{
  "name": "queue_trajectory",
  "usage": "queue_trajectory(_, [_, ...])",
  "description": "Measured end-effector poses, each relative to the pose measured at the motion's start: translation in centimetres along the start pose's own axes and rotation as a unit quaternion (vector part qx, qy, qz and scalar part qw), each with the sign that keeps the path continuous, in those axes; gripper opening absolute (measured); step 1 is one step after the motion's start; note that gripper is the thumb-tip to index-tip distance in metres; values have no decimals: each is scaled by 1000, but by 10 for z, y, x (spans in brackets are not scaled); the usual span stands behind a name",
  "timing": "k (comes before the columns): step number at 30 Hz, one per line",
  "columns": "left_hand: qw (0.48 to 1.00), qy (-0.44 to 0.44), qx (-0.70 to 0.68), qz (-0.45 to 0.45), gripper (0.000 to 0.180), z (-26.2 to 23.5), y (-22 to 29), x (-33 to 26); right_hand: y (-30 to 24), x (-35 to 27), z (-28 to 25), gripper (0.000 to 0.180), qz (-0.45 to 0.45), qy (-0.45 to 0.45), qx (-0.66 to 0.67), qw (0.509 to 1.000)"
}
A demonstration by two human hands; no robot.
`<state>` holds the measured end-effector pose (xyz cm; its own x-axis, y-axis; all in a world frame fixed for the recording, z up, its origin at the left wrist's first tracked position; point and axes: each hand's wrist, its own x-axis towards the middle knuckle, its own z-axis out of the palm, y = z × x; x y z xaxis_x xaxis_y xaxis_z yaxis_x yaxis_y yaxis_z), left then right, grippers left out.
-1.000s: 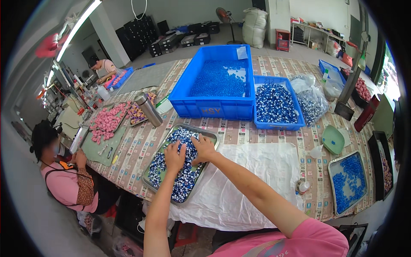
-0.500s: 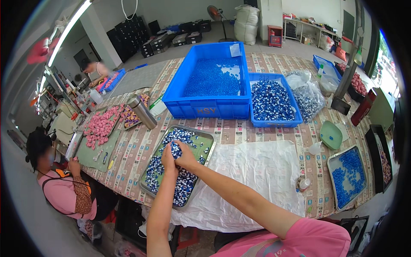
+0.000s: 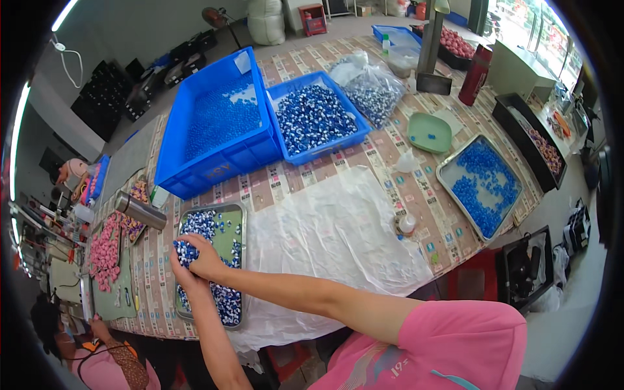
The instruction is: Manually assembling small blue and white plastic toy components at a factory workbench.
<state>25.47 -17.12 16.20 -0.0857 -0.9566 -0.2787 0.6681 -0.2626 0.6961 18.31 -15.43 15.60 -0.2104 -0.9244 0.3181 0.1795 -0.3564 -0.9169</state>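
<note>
Both hands, the left hand (image 3: 185, 276) and right hand (image 3: 207, 260), press together cupping blue-and-white beads (image 3: 184, 250) over a metal tray (image 3: 235, 211) half-filled with them on the table (image 3: 364, 162), beyond which a large blue crate (image 3: 214, 159) and a smaller blue bin (image 3: 325, 146) hold more beads.

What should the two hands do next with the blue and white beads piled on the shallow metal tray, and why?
Probably sweep the beads toward the tray's bare far end. Both the left hand and the right hand rest together on the blue and white beads, which crowd the near part of the shallow metal tray, while green bottom shows at the far end.
</note>
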Motion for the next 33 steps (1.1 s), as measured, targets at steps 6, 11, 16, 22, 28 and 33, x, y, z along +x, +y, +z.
queue_trajectory(6, [999,-27,-8,16,33,63,-95,-31,-31,-35,-117,63,41,68,-20,997])
queue_trajectory(11, [988,-143,-43,-46,33,112,-214,-54,-68,-81,-251,65,13,120,-80,989])
queue_trajectory(16, [991,-135,19,-20,33,200,-317,-127,-100,-138,-372,66,22,163,-137,977])
queue_trajectory(22, [975,-82,195,72,36,235,-397,-174,-100,-183,-459,67,27,188,-121,974])
queue_trajectory(28, [936,-99,293,167,35,226,-425,-191,-87,-209,-495,72,1,144,-207,968])
queue_trajectory(33, [969,-128,195,81,43,190,-415,-187,-94,-220,-489,62,50,67,-170,982])
